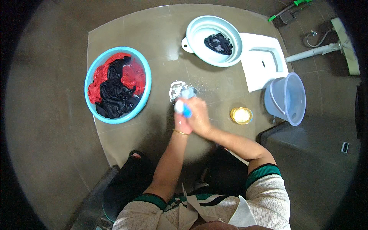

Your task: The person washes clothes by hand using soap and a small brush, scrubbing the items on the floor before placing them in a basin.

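Observation:
Close together at the middle of the view, both my hands are blurred by motion. My right hand (198, 113) is closed on a blue and white object (187, 110), perhaps a brush; its exact kind is too blurred to tell. My left hand (181, 120), with a thin bangle at the wrist, is against it; a light blue, wet-looking thing (188, 93) shows just beyond the fingers, and which hand holds it is unclear. White foam (176, 88) lies on the tiled floor beside it. A yellow-rimmed round container with pale contents (241, 115) stands right of my hands.
A blue tub (148, 86) at left holds red and black wet cloth (116, 89). A pale basin (195, 31) holds dark cloth (219, 43), beside a white squat toilet (253, 79). A translucent bucket (274, 97) stands at right, near a white pipe (313, 53).

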`<action>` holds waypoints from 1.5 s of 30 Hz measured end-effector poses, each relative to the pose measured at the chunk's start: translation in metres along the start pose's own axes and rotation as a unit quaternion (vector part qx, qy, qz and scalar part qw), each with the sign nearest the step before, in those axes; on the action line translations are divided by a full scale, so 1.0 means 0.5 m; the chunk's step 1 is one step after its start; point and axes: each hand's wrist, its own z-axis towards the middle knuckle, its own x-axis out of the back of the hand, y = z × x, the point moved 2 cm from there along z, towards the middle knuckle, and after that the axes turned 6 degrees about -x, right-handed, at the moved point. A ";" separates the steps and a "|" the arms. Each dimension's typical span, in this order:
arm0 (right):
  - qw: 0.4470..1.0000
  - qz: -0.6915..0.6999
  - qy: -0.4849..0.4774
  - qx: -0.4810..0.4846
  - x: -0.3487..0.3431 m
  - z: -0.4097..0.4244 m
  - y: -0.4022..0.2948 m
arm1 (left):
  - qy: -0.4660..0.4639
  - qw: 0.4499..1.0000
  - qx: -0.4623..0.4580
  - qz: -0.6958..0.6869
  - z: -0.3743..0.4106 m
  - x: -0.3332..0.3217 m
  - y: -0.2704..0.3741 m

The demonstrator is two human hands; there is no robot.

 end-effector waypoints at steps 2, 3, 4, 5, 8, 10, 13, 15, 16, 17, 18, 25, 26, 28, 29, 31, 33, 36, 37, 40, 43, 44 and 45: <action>0.998 0.023 0.000 0.063 0.000 -0.009 -0.031 | -0.165 0.985 0.011 -0.052 -0.008 -0.021 0.000; 0.998 0.029 -0.013 0.063 -0.012 -0.014 -0.031 | -0.074 0.997 0.011 0.011 -0.009 -0.020 -0.001; 1.000 -0.011 0.024 0.013 -0.015 0.011 0.003 | 0.021 0.997 0.014 0.076 -0.012 -0.019 -0.003; 0.996 -0.043 0.077 -0.013 -0.018 0.025 0.028 | 0.099 0.985 0.007 0.144 -0.016 -0.021 -0.002; 0.955 0.150 0.040 -0.252 -0.035 0.045 0.190 | 0.060 0.975 0.072 0.202 -0.020 -0.052 -0.011; 0.818 0.415 -0.013 -0.399 -0.048 0.030 0.288 | 0.055 0.960 0.139 0.238 -0.017 -0.070 -0.013; 0.489 0.646 -0.284 -0.513 -0.053 -0.020 0.342 | -0.093 0.928 0.176 0.315 -0.001 -0.095 -0.002; 0.446 0.714 -0.320 -0.434 -0.034 -0.034 0.324 | -0.170 0.763 -0.003 0.624 0.016 -0.100 0.022; 0.389 0.742 -0.354 -0.416 -0.023 -0.034 0.306 | -0.115 0.619 -0.084 0.773 0.023 -0.096 0.036; 0.415 0.771 -0.298 -0.379 -0.019 -0.036 0.279 | -0.060 0.442 -0.238 0.863 0.025 -0.096 0.051; 0.478 0.743 -0.248 -0.398 -0.013 -0.026 0.262 | 0.034 0.443 -0.278 0.851 0.027 -0.084 0.062; 0.989 0.090 -0.099 -0.067 -0.010 -0.045 0.013 | -0.098 0.988 0.108 0.042 0.031 0.016 0.016; 0.995 0.048 -0.088 -0.004 0.002 -0.047 -0.034 | -0.128 0.988 0.086 0.008 0.028 0.020 0.010; 0.997 -0.023 -0.075 0.016 0.016 -0.025 -0.067 | -0.162 0.983 -0.070 0.050 0.022 0.021 0.005; 0.997 -0.040 -0.061 -0.016 0.013 0.001 -0.049 | -0.210 0.971 -0.092 0.060 0.016 0.015 -0.001; 0.991 -0.043 0.023 -0.126 0.026 0.056 -0.009 | -0.001 0.999 0.046 0.022 0.011 0.024 -0.019; 0.976 0.060 0.111 -0.180 0.038 0.082 0.038 | -0.048 0.998 0.000 0.048 0.007 0.010 -0.014; 0.993 0.109 0.021 -0.034 0.011 0.025 0.017 | -0.007 0.998 -0.015 0.062 0.003 0.004 0.000; 0.994 0.067 -0.080 0.010 -0.005 0.003 0.007 | -0.137 0.990 -0.011 -0.035 0.002 -0.008 0.004; 0.999 0.014 0.016 0.023 -0.021 0.016 0.032 | -0.100 0.994 -0.034 -0.021 0.003 -0.004 0.011; 0.981 -0.030 0.149 -0.123 -0.009 0.040 0.050 | 0.129 0.986 0.075 0.073 0.005 0.025 0.000; 0.988 -0.021 0.114 -0.098 -0.008 0.032 0.038 | 0.110 0.992 0.045 0.044 0.008 0.029 0.001; 0.990 -0.008 0.125 -0.058 -0.002 0.029 0.026 | 0.104 0.992 0.067 -0.013 0.009 0.034 -0.002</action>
